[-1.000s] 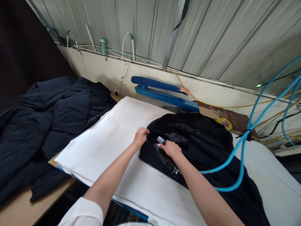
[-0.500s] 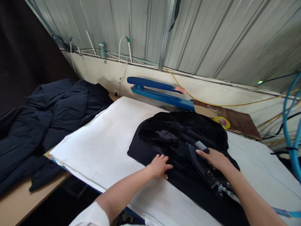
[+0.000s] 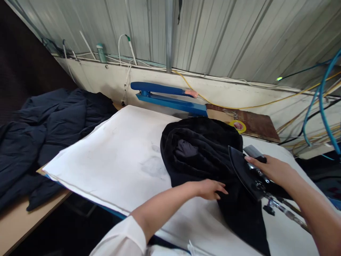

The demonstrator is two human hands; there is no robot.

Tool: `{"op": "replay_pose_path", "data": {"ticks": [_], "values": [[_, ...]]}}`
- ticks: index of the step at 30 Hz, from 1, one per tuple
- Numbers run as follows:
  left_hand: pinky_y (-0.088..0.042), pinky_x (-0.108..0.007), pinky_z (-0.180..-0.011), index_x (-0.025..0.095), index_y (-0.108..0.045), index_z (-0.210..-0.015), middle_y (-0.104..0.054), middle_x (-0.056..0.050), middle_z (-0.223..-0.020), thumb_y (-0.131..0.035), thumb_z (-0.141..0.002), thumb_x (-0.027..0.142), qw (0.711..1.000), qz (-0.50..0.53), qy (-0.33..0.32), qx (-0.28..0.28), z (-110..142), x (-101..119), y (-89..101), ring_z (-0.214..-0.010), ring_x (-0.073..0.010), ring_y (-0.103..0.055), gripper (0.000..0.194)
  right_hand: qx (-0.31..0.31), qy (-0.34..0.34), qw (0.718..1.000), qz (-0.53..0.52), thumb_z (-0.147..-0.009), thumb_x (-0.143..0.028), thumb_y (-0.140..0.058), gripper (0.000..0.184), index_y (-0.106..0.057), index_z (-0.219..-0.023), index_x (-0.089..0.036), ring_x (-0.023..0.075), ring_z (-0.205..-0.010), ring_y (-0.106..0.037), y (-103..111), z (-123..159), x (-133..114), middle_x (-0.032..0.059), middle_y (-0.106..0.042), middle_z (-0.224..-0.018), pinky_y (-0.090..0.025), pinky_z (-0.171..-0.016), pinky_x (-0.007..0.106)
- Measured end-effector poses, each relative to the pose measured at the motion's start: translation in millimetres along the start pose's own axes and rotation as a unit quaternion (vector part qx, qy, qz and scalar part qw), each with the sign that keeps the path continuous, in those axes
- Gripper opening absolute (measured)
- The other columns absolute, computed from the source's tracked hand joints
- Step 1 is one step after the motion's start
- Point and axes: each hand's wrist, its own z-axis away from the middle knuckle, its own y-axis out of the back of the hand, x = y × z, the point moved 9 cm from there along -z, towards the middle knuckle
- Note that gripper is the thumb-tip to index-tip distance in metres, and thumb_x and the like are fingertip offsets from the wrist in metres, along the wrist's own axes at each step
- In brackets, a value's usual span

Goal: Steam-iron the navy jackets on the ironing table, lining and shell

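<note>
A black garment (image 3: 202,137) with a plush, rolled opening lies on the white-covered ironing table (image 3: 114,153). Dark grey cloth (image 3: 188,148) shows inside the opening. My right hand (image 3: 277,170) is wrapped round the handle of a steam iron (image 3: 245,174), which is tilted at the garment's right side. Whether the iron's plate touches the fabric I cannot tell. A metal fitting and hose (image 3: 282,209) run from the iron's rear. My left hand (image 3: 211,189) rests on the near edge of the garment, fingers stretched out and slightly apart.
Dark padded garments (image 3: 61,121) are heaped on a wooden table at the left. Behind stands a blue narrow pressing arm (image 3: 162,89). A yellow tape roll (image 3: 238,126) sits near a brown board (image 3: 258,122). Blue hoses (image 3: 323,110) hang at the right. Grey damp-looking marks (image 3: 154,165) show on the cover.
The garment has shifted right across the table and its left part has drawn in, baring grey marks on the cover. My left hand moved right with it. The iron moved right and tilted.
</note>
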Motion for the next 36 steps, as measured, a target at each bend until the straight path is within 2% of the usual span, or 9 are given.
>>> {"op": "replay_pose_path", "data": {"ticks": [2, 3, 4, 6, 8, 13, 18, 31, 36], "values": [[-0.044, -0.023, -0.08, 0.019, -0.065, -0.073, -0.066, 0.0, -0.081, -0.053, -0.066, 0.007, 0.985, 0.06, 0.114, 0.116, 46.5, -39.3, 44.1, -0.083, -0.0136, -0.06, 0.018, -0.045, -0.013, 0.999, -0.002, -0.069, -0.074, -0.031, 0.064, -0.059, -0.084, -0.019, 0.0277, -0.073, -0.06, -4.1, 17.1, -14.0, 0.0151, -0.065, -0.082, -0.041, -0.062, 0.036], [-0.045, -0.023, -0.076, 0.017, -0.063, -0.061, -0.064, 0.0, -0.07, -0.054, -0.064, 0.006, 0.946, 0.074, 0.227, 0.217, 84.6, -72.9, 76.4, -0.076, -0.0139, -0.06, 0.015, -0.06, -0.013, 0.998, -0.005, -0.069, -0.074, -0.031, 0.064, -0.058, -0.088, -0.019, 0.029, -0.078, -0.059, -7.3, 27.4, -25.6, 0.0157, -0.064, -0.088, -0.041, -0.064, 0.036], [-0.045, -0.023, -0.077, 0.017, -0.059, -0.054, -0.063, -0.001, -0.066, -0.054, -0.062, 0.005, 0.874, 0.084, 0.324, 0.352, 133.0, -102.9, 112.7, -0.075, -0.0139, -0.06, 0.015, -0.065, -0.009, 0.998, -0.007, -0.069, -0.073, -0.033, 0.064, -0.058, -0.092, -0.019, 0.03, -0.082, -0.059, -10.4, 38.3, -40.2, 0.0159, -0.063, -0.092, -0.041, -0.066, 0.037], [-0.044, -0.025, -0.078, 0.016, -0.058, -0.06, -0.064, -0.003, -0.075, -0.048, -0.066, 0.003, 0.82, 0.076, 0.38, 0.421, 190.1, -141.4, 158.8, -0.082, -0.0144, -0.06, 0.017, -0.08, 0.006, 0.997, -0.008, -0.069, -0.071, -0.037, 0.064, -0.055, -0.101, -0.019, 0.0313, -0.087, -0.058, -22.4, 61.7, -76.4, 0.0159, -0.062, -0.099, -0.041, -0.068, 0.037], [-0.047, -0.026, -0.07, 0.015, -0.057, -0.068, -0.063, -0.004, -0.074, -0.051, -0.065, 0.002, 0.793, 0.095, 0.418, 0.434, 216.5, -177.8, 187.6, -0.075, -0.0149, -0.061, 0.015, -0.105, 0.019, 0.994, -0.006, -0.069, -0.068, -0.04, 0.062, -0.054, -0.104, -0.02, 0.0319, -0.089, -0.058, -41.5, 85.8, -118.8, 0.0154, -0.062, -0.099, -0.041, -0.069, 0.038], [-0.042, -0.022, -0.043, 0.012, -0.054, -0.071, -0.057, -0.002, -0.054, -0.061, -0.062, 0.006, 0.769, 0.194, 0.465, 0.393, 192.8, -238.8, 197.3, -0.049, -0.0137, -0.057, 0.013, -0.176, 0.035, 0.984, -0.01, -0.072, -0.061, -0.043, 0.049, -0.056, -0.096, -0.021, 0.0305, -0.086, -0.059, -103.9, 134.6, -216.4, 0.0124, -0.064, -0.093, -0.042, -0.067, 0.036], [-0.035, -0.02, -0.037, 0.014, -0.054, -0.066, -0.049, 0.002, -0.045, -0.066, -0.058, 0.01, 0.785, 0.25, 0.435, 0.365, 171.3, -256.6, 202.4, -0.039, -0.01, -0.048, 0.015, -0.194, -0.004, 0.981, -0.02, -0.073, -0.061, -0.041, 0.048, -0.055, -0.094, -0.02, 0.0296, -0.088, -0.059, -144.5, 148.7, -246.7, 0.0112, -0.064, -0.093, -0.041, -0.069, 0.036], [-0.035, -0.017, -0.045, 0.016, -0.053, -0.067, -0.048, 0.006, -0.048, -0.065, -0.06, 0.015, 0.821, 0.217, 0.342, 0.402, 174.2, -279.5, 252.3, -0.044, -0.0058, -0.045, 0.013, -0.171, -0.07, 0.982, -0.032, -0.072, -0.065, -0.038, 0.053, -0.055, -0.098, -0.021, 0.0309, -0.09, -0.058, -142.5, 117.9, -292.5, 0.0113, -0.063, -0.097, -0.042, -0.07, 0.039], [-0.039, -0.02, -0.053, 0.015, -0.058, -0.057, -0.054, 0.001, -0.051, -0.067, -0.061, 0.027, 0.844, 0.178, 0.33, 0.383, 174.7, -285.4, 273.9, -0.054, -0.0108, -0.053, 0.015, -0.174, -0.093, 0.979, -0.043, -0.072, -0.065, -0.039, 0.055, -0.055, -0.101, -0.02, 0.0309, -0.094, -0.057, -137.5, 107.4, -306.6, 0.0129, -0.062, -0.101, -0.043, -0.072, 0.039]]}}
